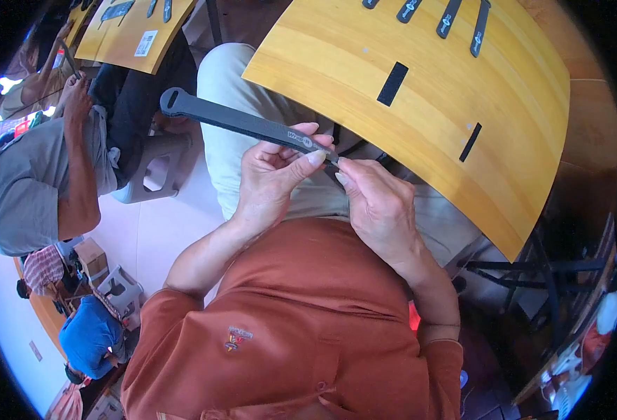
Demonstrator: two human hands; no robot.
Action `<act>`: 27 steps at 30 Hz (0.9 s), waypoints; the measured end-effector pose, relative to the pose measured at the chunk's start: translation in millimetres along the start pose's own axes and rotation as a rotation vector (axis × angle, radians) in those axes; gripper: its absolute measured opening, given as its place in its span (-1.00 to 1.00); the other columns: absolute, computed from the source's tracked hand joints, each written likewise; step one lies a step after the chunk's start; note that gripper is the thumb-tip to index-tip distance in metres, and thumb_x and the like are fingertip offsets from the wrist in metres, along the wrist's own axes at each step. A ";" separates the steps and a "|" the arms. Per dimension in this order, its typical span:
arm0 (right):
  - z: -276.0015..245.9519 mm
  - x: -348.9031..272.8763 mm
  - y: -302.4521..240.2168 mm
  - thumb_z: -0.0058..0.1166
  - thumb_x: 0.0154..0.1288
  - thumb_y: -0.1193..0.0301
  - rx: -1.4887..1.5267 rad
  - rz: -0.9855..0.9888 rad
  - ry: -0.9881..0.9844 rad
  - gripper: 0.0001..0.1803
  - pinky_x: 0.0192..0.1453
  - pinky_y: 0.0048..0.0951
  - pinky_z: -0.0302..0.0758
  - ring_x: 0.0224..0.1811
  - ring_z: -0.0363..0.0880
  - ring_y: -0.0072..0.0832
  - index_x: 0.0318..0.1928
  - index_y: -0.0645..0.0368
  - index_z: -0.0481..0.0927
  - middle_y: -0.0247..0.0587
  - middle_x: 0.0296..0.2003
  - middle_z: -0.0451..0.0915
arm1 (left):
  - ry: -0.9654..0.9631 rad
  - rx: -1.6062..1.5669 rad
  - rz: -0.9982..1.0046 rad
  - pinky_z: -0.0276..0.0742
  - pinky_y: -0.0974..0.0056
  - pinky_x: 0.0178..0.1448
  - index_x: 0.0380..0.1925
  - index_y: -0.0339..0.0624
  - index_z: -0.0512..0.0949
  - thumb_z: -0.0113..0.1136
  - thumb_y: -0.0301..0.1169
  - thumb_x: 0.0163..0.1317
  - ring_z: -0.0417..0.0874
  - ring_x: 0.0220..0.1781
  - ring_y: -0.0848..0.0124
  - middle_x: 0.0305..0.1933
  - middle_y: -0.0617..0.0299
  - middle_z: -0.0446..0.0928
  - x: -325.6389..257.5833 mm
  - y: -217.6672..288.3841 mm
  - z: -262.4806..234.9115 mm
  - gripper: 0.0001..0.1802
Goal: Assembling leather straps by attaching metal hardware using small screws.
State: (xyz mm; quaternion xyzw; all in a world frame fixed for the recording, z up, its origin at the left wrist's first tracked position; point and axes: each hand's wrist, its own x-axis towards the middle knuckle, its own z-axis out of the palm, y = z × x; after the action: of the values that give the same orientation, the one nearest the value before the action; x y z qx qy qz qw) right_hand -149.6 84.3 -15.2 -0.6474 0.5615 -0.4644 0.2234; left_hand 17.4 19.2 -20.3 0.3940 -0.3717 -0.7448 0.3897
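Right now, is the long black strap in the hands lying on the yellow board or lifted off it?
Lifted off. The black strap is held by the left hand and right hand above the lap, beside the yellow board.

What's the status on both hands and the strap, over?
Left hand and right hand both pinch the dark strap by the fingers at its near end. Strap sticks out to the left over the lap. Yellow board beside it, nothing blocking.

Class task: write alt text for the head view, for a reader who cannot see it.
A left hand and right hand pinch one end of a long dark grey strap above the person's lap. A yellow wooden board with more straps lies ahead; another person sits to the left.
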 end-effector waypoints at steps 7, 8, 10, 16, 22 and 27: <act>7.0 -4.8 4.3 0.14 0.13 0.66 -0.005 0.006 -0.014 -0.76 -0.32 -0.21 0.57 -0.37 0.65 -0.12 -0.14 0.31 0.55 -0.03 -0.38 0.60 | 0.013 0.086 0.080 0.58 0.26 0.18 0.14 -0.36 0.46 0.22 -0.65 0.25 0.65 0.06 0.33 0.00 0.03 0.63 -5.6 -6.9 -0.6 -0.57; 8.1 -6.9 4.8 0.14 0.13 0.66 -0.005 0.005 -0.014 -0.76 -0.32 -0.21 0.57 -0.37 0.65 -0.12 -0.14 0.31 0.55 -0.03 -0.38 0.60 | 0.016 0.098 0.106 0.57 0.21 0.19 0.13 -0.36 0.47 0.22 -0.66 0.23 0.64 0.08 0.29 0.00 0.02 0.63 -6.8 -9.0 -0.4 -0.56; 10.3 -12.0 4.4 0.13 0.13 0.65 -0.098 0.014 -0.028 -0.76 -0.32 -0.19 0.58 -0.38 0.65 -0.13 -0.13 0.30 0.56 -0.03 -0.40 0.61 | 0.020 0.090 0.109 0.56 0.28 0.18 0.13 -0.36 0.47 0.22 -0.65 0.25 0.64 0.06 0.36 0.00 0.04 0.63 -10.3 -12.9 1.1 -0.58; 17.1 -16.9 2.1 0.14 0.14 0.63 -0.192 -0.016 0.073 -0.74 -0.33 -0.19 0.59 -0.38 0.67 -0.16 -0.11 0.29 0.55 0.04 -0.37 0.64 | 0.053 0.117 0.131 0.55 0.39 0.11 0.11 -0.35 0.49 0.24 -0.62 0.26 0.62 0.00 0.48 -0.01 0.08 0.63 -19.1 -15.5 4.7 -0.60; 17.5 -15.9 2.1 0.16 0.17 0.61 0.024 0.201 0.045 -0.68 -0.31 -0.20 0.60 -0.36 0.67 -0.09 -0.03 0.31 0.55 0.06 -0.36 0.65 | 0.069 0.104 0.131 0.54 0.43 0.09 0.09 -0.34 0.50 0.24 -0.60 0.27 0.61 -0.03 0.52 -0.03 0.12 0.64 -19.2 -20.7 4.1 -0.63; 11.8 -13.6 7.7 0.14 0.16 0.62 0.015 0.072 -0.018 -0.67 -0.32 -0.20 0.60 -0.36 0.66 -0.10 -0.01 0.32 0.55 0.04 -0.35 0.65 | 0.059 0.157 0.124 0.55 0.32 0.16 0.08 -0.37 0.50 0.21 -0.64 0.26 0.63 0.02 0.41 -0.02 0.10 0.63 -17.9 -19.8 1.8 -0.63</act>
State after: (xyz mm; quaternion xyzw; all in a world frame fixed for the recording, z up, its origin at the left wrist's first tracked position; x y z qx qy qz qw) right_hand -142.8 92.2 -31.8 -0.6293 0.5790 -0.4542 0.2498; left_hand 17.0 43.7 -31.3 0.4213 -0.4410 -0.6758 0.4139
